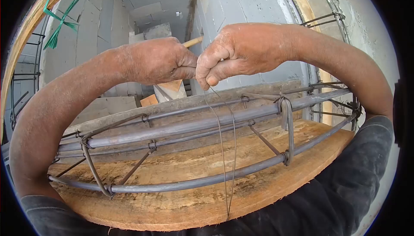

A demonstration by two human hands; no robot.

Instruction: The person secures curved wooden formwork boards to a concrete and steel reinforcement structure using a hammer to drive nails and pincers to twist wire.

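Observation:
Above a steel rebar cage [181, 134], my two hands meet. My right hand [237, 52] pinches the upper end of a thin wire [221, 145] between thumb and fingers. The wire hangs down as a long loop in front of the cage bars, its lower end near the board's front edge. My left hand [161, 61] is closed in a fist and touches the fingertips of my right hand; what it holds, if anything, is hidden. The cage has long bars joined by bent stirrups [288, 128] and lies over a wooden board [181, 206].
Grey block walls [254, 3] rise on both sides. Further rebar with a green tie [62, 20] stands at the left, and more rebar [330, 18] at the upper right. Blocks [157, 31] and orange pieces [148, 101] lie below, beyond a rear board [108, 117].

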